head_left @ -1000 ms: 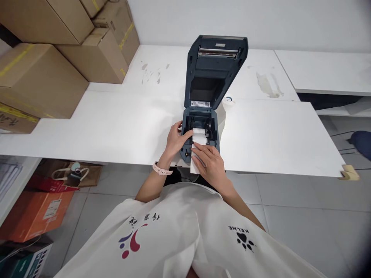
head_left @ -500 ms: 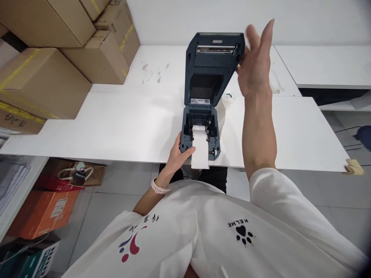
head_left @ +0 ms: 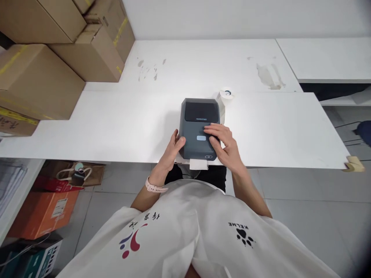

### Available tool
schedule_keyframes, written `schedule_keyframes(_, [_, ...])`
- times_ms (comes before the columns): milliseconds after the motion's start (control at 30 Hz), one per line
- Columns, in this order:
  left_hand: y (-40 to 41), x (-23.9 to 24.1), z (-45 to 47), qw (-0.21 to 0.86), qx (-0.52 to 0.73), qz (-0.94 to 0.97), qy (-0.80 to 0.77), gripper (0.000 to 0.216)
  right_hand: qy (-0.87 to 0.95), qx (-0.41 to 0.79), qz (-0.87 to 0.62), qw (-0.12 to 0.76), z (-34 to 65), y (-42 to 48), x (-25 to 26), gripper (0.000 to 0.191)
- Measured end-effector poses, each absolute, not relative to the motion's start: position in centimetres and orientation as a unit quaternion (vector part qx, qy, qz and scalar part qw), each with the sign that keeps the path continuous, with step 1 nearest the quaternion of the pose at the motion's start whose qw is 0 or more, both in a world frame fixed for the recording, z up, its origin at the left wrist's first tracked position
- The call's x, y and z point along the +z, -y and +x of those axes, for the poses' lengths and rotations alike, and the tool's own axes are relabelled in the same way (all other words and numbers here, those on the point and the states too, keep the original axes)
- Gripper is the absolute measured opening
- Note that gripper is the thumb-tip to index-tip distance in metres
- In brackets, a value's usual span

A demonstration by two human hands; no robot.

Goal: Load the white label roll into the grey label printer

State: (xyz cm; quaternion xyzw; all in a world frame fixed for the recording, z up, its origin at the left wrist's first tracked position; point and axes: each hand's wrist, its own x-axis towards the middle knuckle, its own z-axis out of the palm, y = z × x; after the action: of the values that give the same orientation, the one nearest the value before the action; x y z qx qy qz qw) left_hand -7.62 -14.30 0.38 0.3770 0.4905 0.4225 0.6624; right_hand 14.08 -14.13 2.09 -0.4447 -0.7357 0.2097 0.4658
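A dark grey label printer [head_left: 191, 131] stands near the front edge of the white table, its lid down. A strip of white label paper [head_left: 198, 165] sticks out at its front and hangs past the table edge. My left hand [head_left: 171, 150] rests against the printer's left side, thumb at the lid edge and fingers stretched out. On the lid's right half lies my right hand [head_left: 226, 146], fingers extended and thumb apart. Behind the printer, to the right, a roll of white paper [head_left: 226, 95] lies on the table, with paper running from it towards the printer's back.
Cardboard boxes [head_left: 43, 81] are stacked on the table [head_left: 130, 127] at the left. Below it stand an orange box [head_left: 43, 214] and a paper bag [head_left: 95, 175]. Tan padding [head_left: 354, 164] covers the table's right front corner. A white wall rises behind.
The printer's lid, raised before, has swung down over the paper. My right hand has come down from beside the raised lid onto its top. My left hand has shifted to the printer's side.
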Motion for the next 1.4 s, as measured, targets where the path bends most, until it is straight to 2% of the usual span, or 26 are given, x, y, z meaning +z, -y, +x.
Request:
schedule_keyframes(167, [14.6,0.8,-5.9,0.627,0.446,0.415,-0.486,0.091,0.719,0.171,-0.452,0.500,12.8,14.7,0.0,0.032])
schedule_keyframes(400, [14.6,-0.5,-6.6,0.591,0.445,0.475,-0.477,0.082,0.696,0.157,-0.471,0.518,12.2,15.2,-0.7,0.032])
schedule_keyframes(500, [16.9,-1.6,-7.1,0.536,0.441,0.473,-0.542,0.081,0.693,0.166,-0.474,0.518,12.2,15.4,-0.6,0.031])
schedule_keyframes(567, [18.8,-2.2,-7.5,0.476,0.432,0.459,-0.613,0.067,0.688,0.175,-0.479,0.516,12.3,15.3,-0.6,0.030])
schedule_keyframes(633, [20.3,-2.5,-7.8,0.492,0.407,0.448,-0.626,0.049,0.690,0.181,-0.477,0.514,12.4,15.3,-0.6,0.027])
schedule_keyframes(700, [20.8,-2.3,-8.1,0.537,0.378,0.447,-0.607,0.041,0.701,0.174,-0.471,0.507,12.6,15.3,-0.8,0.026])
schedule_keyframes(900, [19.6,-0.8,-7.9,0.702,0.242,0.449,-0.497,0.045,0.742,0.132,-0.449,0.480,13.0,15.2,-1.2,0.038])
schedule_keyframes(1167, [19.5,-1.1,-7.6,0.660,0.253,0.498,-0.503,0.046,0.746,0.115,-0.447,0.480,13.0,15.0,-1.4,0.036])
schedule_keyframes(1333, [17.9,0.5,-10.4,0.676,0.152,0.557,-0.457,0.042,0.760,0.052,-0.504,0.407,12.7,15.5,0.0,0.023])
schedule_keyframes(1400, [17.0,1.2,-11.7,0.633,0.210,0.558,-0.495,0.044,0.767,0.043,-0.515,0.381,12.7,15.7,0.4,0.019])
